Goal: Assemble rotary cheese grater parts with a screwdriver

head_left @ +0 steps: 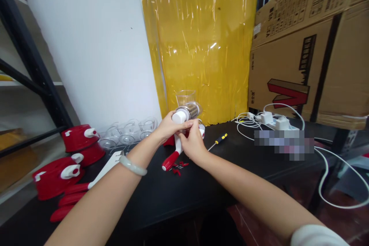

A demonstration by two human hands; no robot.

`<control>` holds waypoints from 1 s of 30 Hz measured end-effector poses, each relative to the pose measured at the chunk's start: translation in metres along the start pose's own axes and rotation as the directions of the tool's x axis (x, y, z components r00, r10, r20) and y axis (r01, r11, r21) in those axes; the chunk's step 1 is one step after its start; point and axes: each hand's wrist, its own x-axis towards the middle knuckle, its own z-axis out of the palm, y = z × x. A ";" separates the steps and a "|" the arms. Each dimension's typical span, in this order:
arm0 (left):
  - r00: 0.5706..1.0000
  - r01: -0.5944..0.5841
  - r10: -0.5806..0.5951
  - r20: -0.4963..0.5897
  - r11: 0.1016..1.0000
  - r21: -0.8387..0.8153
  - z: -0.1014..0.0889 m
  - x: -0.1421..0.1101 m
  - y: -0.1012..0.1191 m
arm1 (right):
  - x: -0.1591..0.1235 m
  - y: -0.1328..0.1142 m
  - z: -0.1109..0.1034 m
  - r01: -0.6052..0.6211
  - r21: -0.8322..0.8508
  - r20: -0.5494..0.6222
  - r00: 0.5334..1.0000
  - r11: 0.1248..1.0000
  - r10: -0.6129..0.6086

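Observation:
My left hand (170,126) is closed around a rotary grater, whose metal drum (191,110) has a white end piece (179,117). Above the drum stands a clear plastic hopper (186,97). Pressed close beneath it, my right hand (193,143) has bent fingers against the grater's near side; what they pinch is hidden. A white crank arm with a red grip (171,160) hangs or lies just below my hands. Small red pieces and screws (179,167) lie on the black table next to the grip. To the right is a yellow-and-black screwdriver (220,138).
Red bases (79,138) with white knobs are stacked at the left, near red-handled white parts (107,166). Clear plastic hoppers (127,132) line the back. White cables and plugs (281,123) lie at the right before a large cardboard box (291,57). A yellow plastic curtain (201,46) hangs behind.

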 end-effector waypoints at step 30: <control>0.988 -0.036 0.025 0.150 0.997 0.067 -0.035 0.021 -0.057 | 0.045 0.081 -0.095 -0.091 -0.126 -0.103 0.992 0.988 0.078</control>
